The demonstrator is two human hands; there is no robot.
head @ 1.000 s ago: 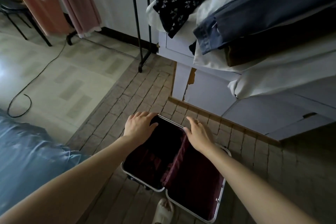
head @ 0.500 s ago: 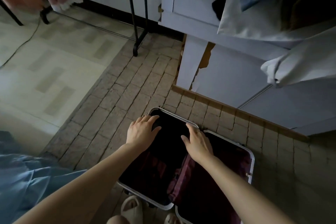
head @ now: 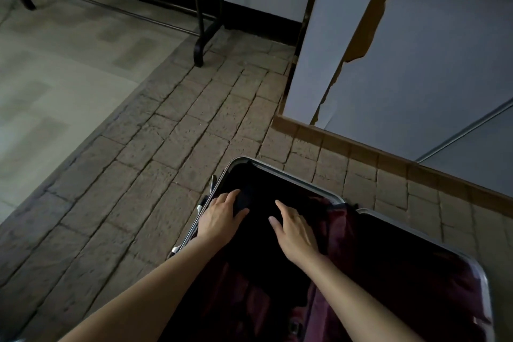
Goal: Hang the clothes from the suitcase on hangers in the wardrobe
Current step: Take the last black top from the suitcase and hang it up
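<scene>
Both arms reaching down into an open suitcase (head: 327,197) lying flat on brick-patterned flooring (head: 166,130), its silver-rimmed halves spread apart and lined in dark maroon fabric. Left hand (head: 220,218) at the near-left rim of the left half, fingers (head: 231,196) loosely spread and slightly curled, tips resting on or pressing into a dark garment (head: 258,230) that fills that compartment; thumb angled toward the right hand. Not clear whether any cloth is actually pinched, too dark to tell. Right hand (head: 295,230) just beside the left, palm down, fingers (head: 280,207) extended forward and unclenched, lying over the same dark mass, with the index tip pointing away from the body. Between the two thumbs, only black fabric, folds impossible to make out. Right of the right hand's fingers, a bunched ridge of maroon lining (head: 337,228) at the hinge, then the second half of the case, dim and apparently holding more dark material. Ahead of the fingertips, the far metal rim, then bricks, then a pale cabinet panel (head: 416,64) with its facing torn to show brown board. Further ahead and left of the left fingers, the black foot of a clothes rack (head: 202,44) standing where brick meets pale patterned floor (head: 55,69).
</scene>
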